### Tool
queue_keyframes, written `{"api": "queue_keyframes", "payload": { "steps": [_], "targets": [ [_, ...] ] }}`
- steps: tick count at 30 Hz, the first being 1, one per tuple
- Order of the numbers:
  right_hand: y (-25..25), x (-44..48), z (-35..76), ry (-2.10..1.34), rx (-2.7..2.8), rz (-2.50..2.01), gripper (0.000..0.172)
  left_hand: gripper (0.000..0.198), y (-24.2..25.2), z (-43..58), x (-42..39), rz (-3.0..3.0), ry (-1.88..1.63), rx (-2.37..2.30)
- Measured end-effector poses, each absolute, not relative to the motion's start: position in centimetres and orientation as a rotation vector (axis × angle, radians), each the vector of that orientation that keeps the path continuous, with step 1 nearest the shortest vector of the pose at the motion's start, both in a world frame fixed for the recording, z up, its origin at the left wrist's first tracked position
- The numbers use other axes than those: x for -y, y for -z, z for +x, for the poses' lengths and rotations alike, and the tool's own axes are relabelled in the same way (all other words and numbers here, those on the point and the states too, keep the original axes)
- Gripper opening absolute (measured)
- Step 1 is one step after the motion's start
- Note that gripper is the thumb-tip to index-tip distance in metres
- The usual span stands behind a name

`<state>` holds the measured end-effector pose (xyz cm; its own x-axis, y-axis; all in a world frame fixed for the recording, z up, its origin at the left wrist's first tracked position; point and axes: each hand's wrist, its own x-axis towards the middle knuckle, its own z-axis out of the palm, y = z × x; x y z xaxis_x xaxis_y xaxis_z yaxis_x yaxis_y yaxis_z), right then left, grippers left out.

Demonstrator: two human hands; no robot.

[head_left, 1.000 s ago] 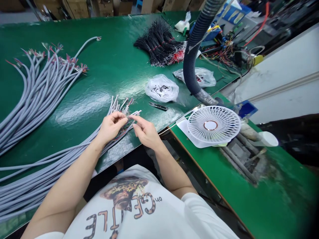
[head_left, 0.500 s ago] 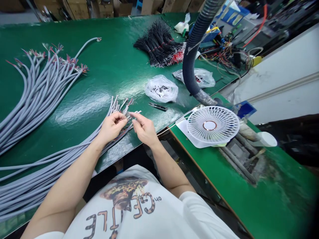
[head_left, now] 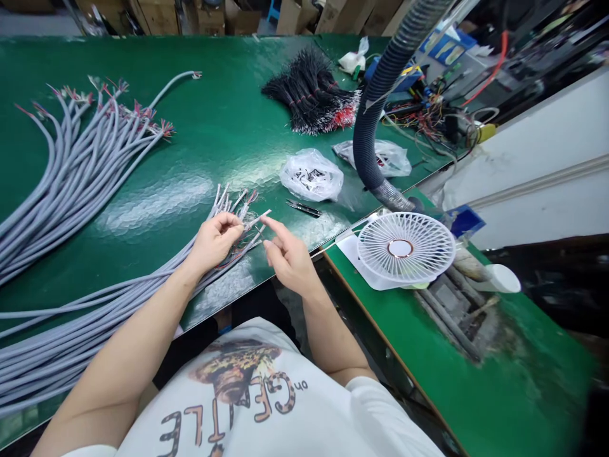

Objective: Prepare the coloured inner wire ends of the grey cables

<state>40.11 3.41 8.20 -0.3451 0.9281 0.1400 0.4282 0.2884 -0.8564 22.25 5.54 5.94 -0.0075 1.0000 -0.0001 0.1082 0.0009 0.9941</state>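
Observation:
My left hand [head_left: 215, 240] pinches the stripped end of a grey cable [head_left: 143, 285] from the near bundle, at the front edge of the green table [head_left: 209, 133]. Thin coloured wires fan out of the cable ends [head_left: 240, 206] just beyond its fingertips. A little to the right, my right hand [head_left: 288, 254] has its forefinger stretched toward those wire tips and the other fingers loosely curled, and I see nothing held in it.
A second bundle of grey cables [head_left: 71, 165] lies at the left. Small black cutters [head_left: 304, 207] and a clear bag of parts [head_left: 311, 174] sit right of my hands. Black wire bundles [head_left: 311, 92], a dark ribbed hose [head_left: 375, 108] and a white fan [head_left: 404, 247] stand further right.
My right hand has let go of the wire ends and drawn back slightly to the right, forefinger now extended. My left hand keeps its pinch on the cable end.

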Motion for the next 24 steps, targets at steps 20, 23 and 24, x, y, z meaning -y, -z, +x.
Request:
{"api": "queue_keyframes", "payload": {
  "steps": [20,23,24],
  "targets": [
    [-7.3,-4.0,39.0,-1.005,1.954,-1.184,0.037,0.007,-5.6,22.2,-5.4,1.523,-1.191,-1.309],
    [-7.4,-3.9,39.1,-0.999,1.973,-1.188,0.038,0.007,-5.8,22.3,-5.3,1.573,-1.211,-1.323],
    [-7.5,-4.0,39.1,-0.996,1.977,-1.189,0.038,0.006,-5.9,22.3,-5.3,1.594,-1.222,-1.331]
  ]
}}
